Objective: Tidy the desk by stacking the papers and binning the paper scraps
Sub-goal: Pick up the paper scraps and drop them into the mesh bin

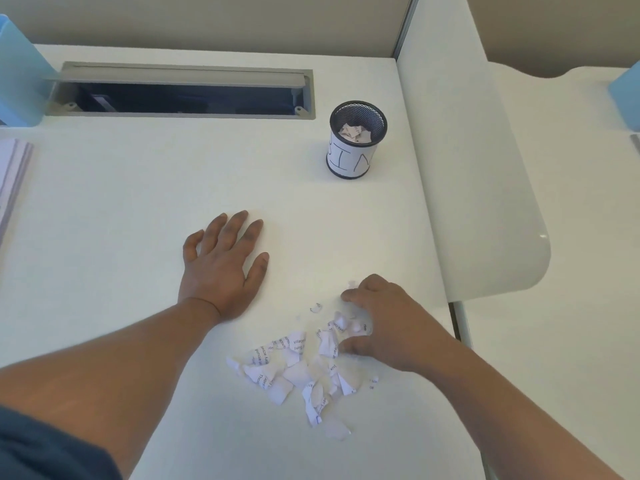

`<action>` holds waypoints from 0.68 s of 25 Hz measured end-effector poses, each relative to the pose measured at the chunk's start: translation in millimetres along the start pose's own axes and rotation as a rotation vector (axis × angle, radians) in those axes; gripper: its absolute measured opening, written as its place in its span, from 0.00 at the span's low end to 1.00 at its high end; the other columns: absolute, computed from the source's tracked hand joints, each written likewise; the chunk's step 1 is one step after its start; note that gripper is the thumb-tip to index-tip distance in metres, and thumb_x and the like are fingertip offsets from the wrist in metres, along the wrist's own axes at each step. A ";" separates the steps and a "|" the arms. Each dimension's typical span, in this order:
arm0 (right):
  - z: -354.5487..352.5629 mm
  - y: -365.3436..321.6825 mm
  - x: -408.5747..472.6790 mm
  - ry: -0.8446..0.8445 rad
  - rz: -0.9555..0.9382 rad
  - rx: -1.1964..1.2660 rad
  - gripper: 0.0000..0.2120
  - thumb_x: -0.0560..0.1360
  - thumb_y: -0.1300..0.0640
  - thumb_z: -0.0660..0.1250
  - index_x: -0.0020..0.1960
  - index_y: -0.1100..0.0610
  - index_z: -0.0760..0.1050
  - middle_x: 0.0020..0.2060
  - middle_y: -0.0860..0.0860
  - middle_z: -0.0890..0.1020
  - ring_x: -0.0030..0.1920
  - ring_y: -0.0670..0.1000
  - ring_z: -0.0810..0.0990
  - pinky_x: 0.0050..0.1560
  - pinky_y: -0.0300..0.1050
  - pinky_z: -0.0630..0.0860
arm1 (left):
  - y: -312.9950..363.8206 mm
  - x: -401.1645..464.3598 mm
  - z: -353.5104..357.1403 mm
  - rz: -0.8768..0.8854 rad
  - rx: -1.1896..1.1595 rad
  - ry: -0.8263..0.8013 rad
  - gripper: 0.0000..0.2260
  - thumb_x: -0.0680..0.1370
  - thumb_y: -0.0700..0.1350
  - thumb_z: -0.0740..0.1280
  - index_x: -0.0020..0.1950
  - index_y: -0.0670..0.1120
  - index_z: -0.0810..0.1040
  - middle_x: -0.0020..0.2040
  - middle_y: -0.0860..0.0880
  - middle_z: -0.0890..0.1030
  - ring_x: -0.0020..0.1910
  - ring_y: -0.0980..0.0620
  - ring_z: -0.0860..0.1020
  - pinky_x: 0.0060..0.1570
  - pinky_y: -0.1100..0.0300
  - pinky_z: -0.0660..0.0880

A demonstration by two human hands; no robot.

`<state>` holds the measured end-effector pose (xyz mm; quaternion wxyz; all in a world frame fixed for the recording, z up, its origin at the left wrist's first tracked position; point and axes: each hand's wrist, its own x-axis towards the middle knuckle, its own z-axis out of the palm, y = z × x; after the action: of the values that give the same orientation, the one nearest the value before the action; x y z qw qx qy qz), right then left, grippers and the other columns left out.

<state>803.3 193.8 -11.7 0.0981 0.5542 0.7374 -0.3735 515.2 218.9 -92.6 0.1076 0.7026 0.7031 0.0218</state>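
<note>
A heap of torn printed paper scraps [298, 372] lies on the white desk [138, 220] near its front edge. My right hand [384, 320] hovers over the heap's right side, fingers curled around a few scraps. My left hand [221, 265] lies flat on the desk to the left of the heap, fingers spread, holding nothing. The small black mesh bin [356, 140], wrapped in a label reading BIN, stands at the back right with crumpled scraps inside. A stack of papers [14, 171] shows at the left edge.
An open grey cable tray [180, 91] is set into the desk at the back. A blue holder [20, 77] stands at the back left. A white divider panel [467, 168] borders the desk on the right, with another desk beyond it.
</note>
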 end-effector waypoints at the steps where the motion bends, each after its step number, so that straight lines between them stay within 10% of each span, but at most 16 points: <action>1: 7.0 -3.2 -1.9 0.001 -0.021 -0.006 0.26 0.73 0.43 0.75 0.68 0.44 0.72 0.59 0.43 0.69 0.60 0.49 0.70 0.57 0.49 0.75 | -0.2 -0.2 0.1 0.000 0.001 -0.001 0.28 0.82 0.63 0.46 0.82 0.59 0.57 0.84 0.55 0.54 0.82 0.49 0.49 0.76 0.47 0.45; 12: 21.6 -6.6 12.0 0.148 -0.140 0.073 0.09 0.79 0.61 0.63 0.50 0.54 0.82 0.46 0.50 0.80 0.44 0.54 0.79 0.48 0.51 0.77 | 0.9 -0.3 -0.7 -0.005 0.006 -0.010 0.29 0.81 0.64 0.45 0.82 0.59 0.56 0.84 0.55 0.53 0.83 0.49 0.47 0.77 0.48 0.44; 17: -15.3 -9.0 25.4 0.265 -0.055 0.376 0.09 0.76 0.62 0.70 0.47 0.50 0.85 0.42 0.45 0.84 0.41 0.44 0.80 0.40 0.32 0.74 | 0.2 -0.5 -0.4 0.000 0.007 -0.016 0.29 0.82 0.63 0.45 0.82 0.59 0.55 0.84 0.55 0.52 0.83 0.49 0.47 0.77 0.48 0.43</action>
<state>790.0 221.8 -11.2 -0.1148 0.5867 0.6760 -0.4309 515.2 218.5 -92.1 0.1107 0.7031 0.7023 0.0136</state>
